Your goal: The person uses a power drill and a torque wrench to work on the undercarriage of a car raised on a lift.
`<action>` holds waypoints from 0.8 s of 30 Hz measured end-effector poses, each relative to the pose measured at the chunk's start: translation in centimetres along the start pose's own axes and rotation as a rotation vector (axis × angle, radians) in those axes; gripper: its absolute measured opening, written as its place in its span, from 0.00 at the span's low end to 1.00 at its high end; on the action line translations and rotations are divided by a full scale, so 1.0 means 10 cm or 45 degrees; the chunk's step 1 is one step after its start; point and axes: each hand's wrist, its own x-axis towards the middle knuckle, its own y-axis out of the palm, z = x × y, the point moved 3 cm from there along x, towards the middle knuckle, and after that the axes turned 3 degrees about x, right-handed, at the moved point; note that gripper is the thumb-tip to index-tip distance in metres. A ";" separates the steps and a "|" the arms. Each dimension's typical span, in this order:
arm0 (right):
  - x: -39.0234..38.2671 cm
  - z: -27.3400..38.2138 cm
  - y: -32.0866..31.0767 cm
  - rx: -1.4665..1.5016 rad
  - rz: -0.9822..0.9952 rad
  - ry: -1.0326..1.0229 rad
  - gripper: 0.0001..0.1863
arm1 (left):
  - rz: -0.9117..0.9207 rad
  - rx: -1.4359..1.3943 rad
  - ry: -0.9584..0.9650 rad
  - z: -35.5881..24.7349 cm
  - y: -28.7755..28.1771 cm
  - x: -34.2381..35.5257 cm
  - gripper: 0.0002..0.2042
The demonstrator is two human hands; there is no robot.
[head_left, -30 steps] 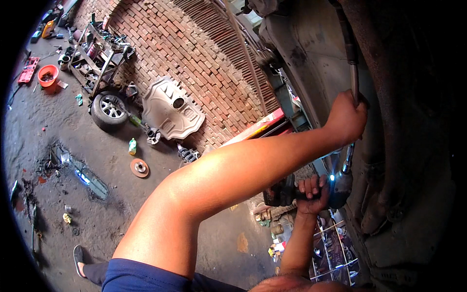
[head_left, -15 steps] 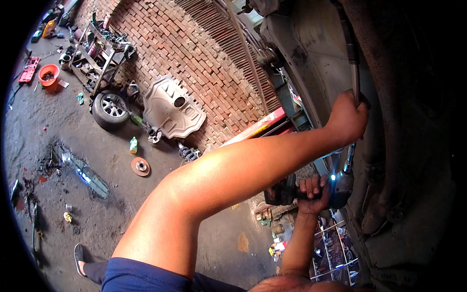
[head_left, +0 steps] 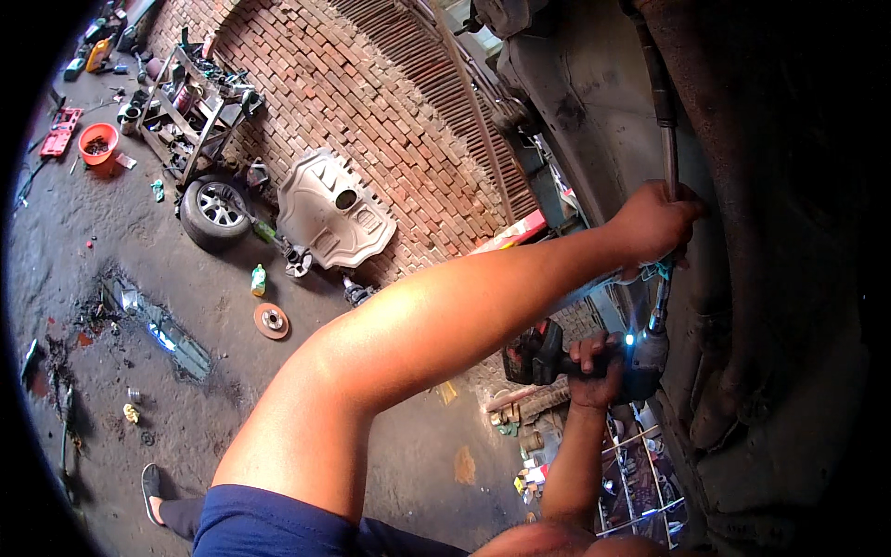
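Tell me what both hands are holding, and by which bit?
The right hand holds a dark power tool by its handle; the left hand is closed around a metal rod, partway along.

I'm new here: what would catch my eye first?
Probably the bright white light on the dark handheld power tool in the right hand, right of centre. Next, the bare left arm crossing the middle, the left hand gripping a slim grey metal rod, upper right. Then the round orange bucket, upper left.

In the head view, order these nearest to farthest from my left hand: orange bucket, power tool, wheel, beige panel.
1. Power tool: below, in the right hand.
2. Beige panel: to the left.
3. Wheel: farther left.
4. Orange bucket: far left.
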 end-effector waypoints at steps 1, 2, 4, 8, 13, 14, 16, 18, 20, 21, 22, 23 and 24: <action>0.00 -0.01 0.04 0.001 0.010 -0.011 0.07 | -0.026 0.022 0.000 -0.01 0.00 -0.02 0.13; 0.00 -0.02 0.06 0.002 0.020 -0.023 0.07 | -0.051 0.044 -0.001 -0.02 0.01 -0.03 0.13; -0.01 -0.03 0.05 0.027 0.009 -0.033 0.09 | -0.095 0.056 0.003 -0.02 0.03 -0.04 0.12; 0.02 -0.04 0.15 0.036 -0.042 -0.024 0.10 | -0.156 0.034 0.027 0.00 0.03 -0.01 0.12; 0.02 -0.06 0.12 0.083 -0.045 -0.021 0.10 | -0.246 0.100 0.009 -0.03 0.07 -0.04 0.12; 0.02 -0.06 0.12 0.088 -0.037 -0.021 0.09 | -0.251 0.123 -0.001 -0.03 0.07 -0.05 0.12; 0.00 -0.09 0.11 0.112 -0.046 -0.015 0.10 | -0.261 0.138 -0.008 -0.02 0.06 -0.07 0.12; 0.00 -0.12 0.11 0.137 -0.050 -0.010 0.10 | -0.271 0.120 -0.006 0.01 0.05 -0.06 0.12; 0.02 -0.11 0.14 0.151 -0.052 -0.009 0.10 | -0.284 0.086 0.054 0.01 0.05 -0.04 0.12; 0.03 -0.11 0.13 0.144 -0.045 -0.006 0.10 | -0.290 0.069 0.084 0.02 0.05 -0.04 0.12; 0.03 -0.09 0.11 0.133 -0.042 -0.004 0.10 | -0.288 0.067 0.084 0.02 0.05 -0.04 0.12; 0.02 -0.07 0.09 0.122 -0.039 -0.002 0.10 | -0.286 0.066 0.084 0.02 0.06 -0.03 0.12; 0.02 -0.06 0.09 0.114 -0.042 -0.003 0.10 | -0.284 0.065 0.084 0.01 0.07 -0.03 0.12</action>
